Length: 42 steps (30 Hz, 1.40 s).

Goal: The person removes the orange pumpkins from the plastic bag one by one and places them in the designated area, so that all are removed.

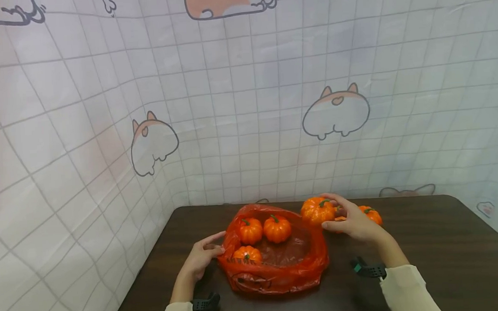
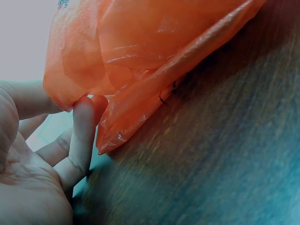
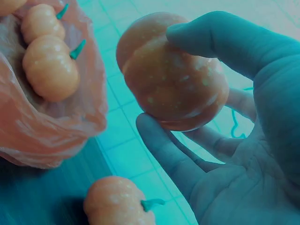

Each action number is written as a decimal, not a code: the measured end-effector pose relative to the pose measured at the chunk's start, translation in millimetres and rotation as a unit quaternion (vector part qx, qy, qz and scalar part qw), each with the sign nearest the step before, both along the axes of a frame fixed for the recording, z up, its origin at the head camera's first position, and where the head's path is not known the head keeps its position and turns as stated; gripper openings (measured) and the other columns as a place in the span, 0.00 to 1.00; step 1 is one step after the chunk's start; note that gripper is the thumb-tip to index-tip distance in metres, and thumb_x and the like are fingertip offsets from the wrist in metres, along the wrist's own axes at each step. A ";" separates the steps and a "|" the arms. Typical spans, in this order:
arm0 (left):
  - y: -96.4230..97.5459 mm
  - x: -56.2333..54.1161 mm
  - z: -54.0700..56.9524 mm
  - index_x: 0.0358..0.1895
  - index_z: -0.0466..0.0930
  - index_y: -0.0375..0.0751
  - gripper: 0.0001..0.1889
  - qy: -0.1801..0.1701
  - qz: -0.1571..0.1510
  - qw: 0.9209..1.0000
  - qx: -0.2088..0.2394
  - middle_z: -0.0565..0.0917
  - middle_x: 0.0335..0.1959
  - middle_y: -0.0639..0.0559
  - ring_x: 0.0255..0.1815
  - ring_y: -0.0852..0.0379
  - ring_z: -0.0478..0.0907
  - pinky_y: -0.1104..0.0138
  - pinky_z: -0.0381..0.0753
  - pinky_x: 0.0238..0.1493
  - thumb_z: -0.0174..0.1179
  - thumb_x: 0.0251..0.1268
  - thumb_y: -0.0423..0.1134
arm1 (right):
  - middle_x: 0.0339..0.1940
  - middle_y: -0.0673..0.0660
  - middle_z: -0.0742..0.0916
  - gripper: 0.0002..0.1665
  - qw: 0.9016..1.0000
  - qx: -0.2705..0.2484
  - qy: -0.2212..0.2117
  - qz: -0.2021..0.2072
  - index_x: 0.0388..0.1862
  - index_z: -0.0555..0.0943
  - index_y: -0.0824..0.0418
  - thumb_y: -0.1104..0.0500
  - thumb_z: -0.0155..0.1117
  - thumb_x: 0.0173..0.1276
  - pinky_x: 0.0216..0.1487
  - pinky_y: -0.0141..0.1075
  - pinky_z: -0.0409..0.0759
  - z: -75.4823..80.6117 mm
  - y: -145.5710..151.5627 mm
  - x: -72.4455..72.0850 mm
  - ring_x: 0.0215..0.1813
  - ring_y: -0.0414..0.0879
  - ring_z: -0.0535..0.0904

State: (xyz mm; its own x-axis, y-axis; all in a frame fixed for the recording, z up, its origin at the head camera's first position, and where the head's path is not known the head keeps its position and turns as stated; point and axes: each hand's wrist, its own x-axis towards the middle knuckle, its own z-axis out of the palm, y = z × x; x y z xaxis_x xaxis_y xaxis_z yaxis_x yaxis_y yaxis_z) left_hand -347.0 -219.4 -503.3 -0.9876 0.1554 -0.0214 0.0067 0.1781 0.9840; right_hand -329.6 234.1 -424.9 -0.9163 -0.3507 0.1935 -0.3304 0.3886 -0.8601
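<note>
An orange plastic bag (image 1: 290, 277) stands wide-mouthed on the table, its rim spread. Inside are three small orange pumpkins with green stems: a back left one (image 1: 250, 232), a back right one (image 1: 277, 229) and a front left one (image 1: 247, 254) partly behind the rim. My left hand (image 1: 199, 259) pinches the bag's left edge; in the left wrist view its fingertips (image 2: 84, 105) are at the plastic. Just above the bag's right back rim, my right hand (image 1: 357, 222) grips another pumpkin (image 1: 316, 211) between thumb and fingers. The right wrist view shows this pumpkin (image 3: 171, 75) held beside the bag.
On the dark wooden table (image 1: 442, 239), another pumpkin (image 1: 371, 214) lies behind my right hand, with more orange showing between the fingers. A grid-patterned cloth (image 1: 250, 103) with cartoon dogs hangs behind the table and along the left side.
</note>
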 end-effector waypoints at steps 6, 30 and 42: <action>-0.6 1.2 -1.3 0.72 0.74 0.39 0.27 0.006 -0.002 1.000 0.002 0.87 0.37 0.50 0.40 0.57 0.82 0.65 0.80 0.46 0.63 0.69 0.30 | 0.75 0.71 0.67 0.47 0.999 -0.015 0.007 -0.031 0.82 0.59 0.54 0.54 0.71 0.69 0.52 0.44 0.83 0.6 12.0 -0.7 0.66 0.68 0.74; -0.8 -1.6 4.7 0.71 0.76 0.41 0.27 0.011 0.006 1.000 -0.008 0.87 0.37 0.50 0.41 0.57 0.81 0.65 0.80 0.47 0.62 0.69 0.30 | 0.79 0.75 0.57 0.54 0.989 -0.006 -0.003 -0.146 0.86 0.47 0.54 0.45 0.67 0.73 0.63 0.59 0.76 11.7 63.7 5.5 0.72 0.73 0.63; 1.8 3.6 0.9 0.71 0.76 0.40 0.26 0.004 0.006 1.000 0.003 0.87 0.37 0.51 0.40 0.58 0.81 0.65 0.80 0.46 0.62 0.69 0.29 | 0.81 0.75 0.54 0.55 0.980 -0.034 -0.006 -0.197 0.86 0.46 0.50 0.46 0.68 0.72 0.53 0.42 0.79 0.2 85.3 4.5 0.72 0.71 0.63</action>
